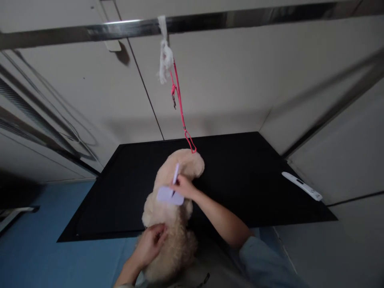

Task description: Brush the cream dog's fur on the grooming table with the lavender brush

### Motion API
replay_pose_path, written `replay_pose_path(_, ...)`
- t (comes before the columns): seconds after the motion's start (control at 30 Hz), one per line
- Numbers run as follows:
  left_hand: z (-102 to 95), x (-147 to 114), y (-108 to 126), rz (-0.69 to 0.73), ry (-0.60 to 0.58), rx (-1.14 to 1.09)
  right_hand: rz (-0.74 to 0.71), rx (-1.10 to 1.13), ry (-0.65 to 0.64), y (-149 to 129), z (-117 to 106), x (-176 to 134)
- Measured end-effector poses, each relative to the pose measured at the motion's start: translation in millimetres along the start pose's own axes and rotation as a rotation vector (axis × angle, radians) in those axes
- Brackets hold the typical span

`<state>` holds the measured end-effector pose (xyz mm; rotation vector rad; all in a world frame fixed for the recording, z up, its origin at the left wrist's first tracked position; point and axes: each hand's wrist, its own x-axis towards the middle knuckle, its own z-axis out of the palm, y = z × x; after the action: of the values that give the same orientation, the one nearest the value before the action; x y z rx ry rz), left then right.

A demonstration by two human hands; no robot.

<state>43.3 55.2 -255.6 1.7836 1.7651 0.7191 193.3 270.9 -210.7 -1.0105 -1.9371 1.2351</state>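
A cream-coloured dog (168, 172) is on the black table, its short coat turning to longer, curly tan fur (174, 252) close against my body. My right hand (184, 187) is closed around the handle of a lilac slicker brush (170, 196). The brush's wide head lies over the dog's back, and its pin side is hidden. Lower down, my left hand (152, 242) has its fingers curled and pinched into the fur where the short and curly coats meet. The dog's face cannot be made out.
The black table (234, 180) has a white clipper-like device (301, 186) at its right edge. Overhead runs a metal bar (204, 22) with a knotted white cloth (165, 56). From it hangs a pink grooming loop (180, 100), its lower end by the dog's far end. Ribbed hoses (30, 112) are at left.
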Motion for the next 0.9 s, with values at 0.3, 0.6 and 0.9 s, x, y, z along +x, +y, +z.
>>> replay_pose_path(0.3,-55.2,126,-5,0.106,0.625,0.023,0.058,0.108,0.131,18,-43,34)
replay_pose_path(0.6,-7.2,168,-31,-0.270,0.370,-0.031,0.045,-0.149,-0.029,-14,-69,87)
replay_pose_path(0.9,7.3,140,-9,-0.324,0.399,0.049,-0.095,-0.441,-0.148,-49,-60,103)
